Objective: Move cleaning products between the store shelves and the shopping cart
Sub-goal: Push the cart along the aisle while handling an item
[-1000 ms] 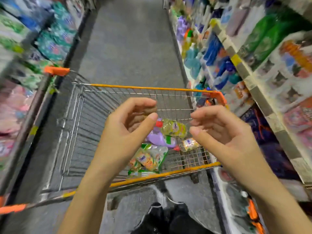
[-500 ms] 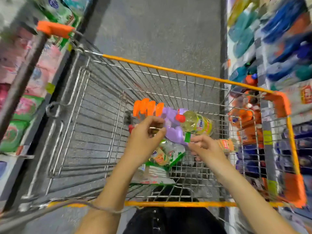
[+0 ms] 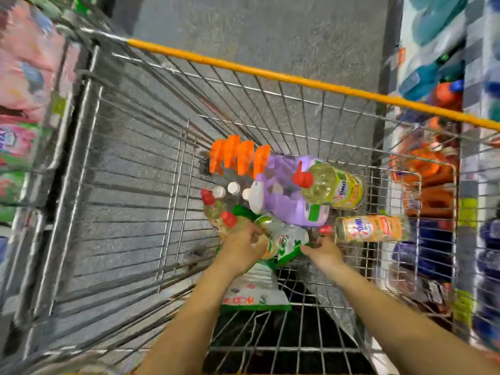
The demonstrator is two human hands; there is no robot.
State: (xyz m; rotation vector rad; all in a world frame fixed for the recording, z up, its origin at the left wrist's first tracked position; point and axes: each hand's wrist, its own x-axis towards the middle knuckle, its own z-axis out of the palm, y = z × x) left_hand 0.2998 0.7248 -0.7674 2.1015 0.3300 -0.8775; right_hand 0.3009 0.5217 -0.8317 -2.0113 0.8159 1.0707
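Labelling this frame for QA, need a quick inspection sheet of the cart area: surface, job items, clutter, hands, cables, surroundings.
Surface: wire shopping cart, orange rim, on grey floor.
Job's things: purple jug lying down; yellow bottle resting on it; orange-labelled bottle beside; green-white pouch; red-capped bottles.
Clutter: orange plastic pieces by the jug.
Hands: left hand in a grip on a red-capped bottle; right hand on the pouch's edge.
Cables: nothing seen.
Surroundings: blurred stocked shelves on both sides.
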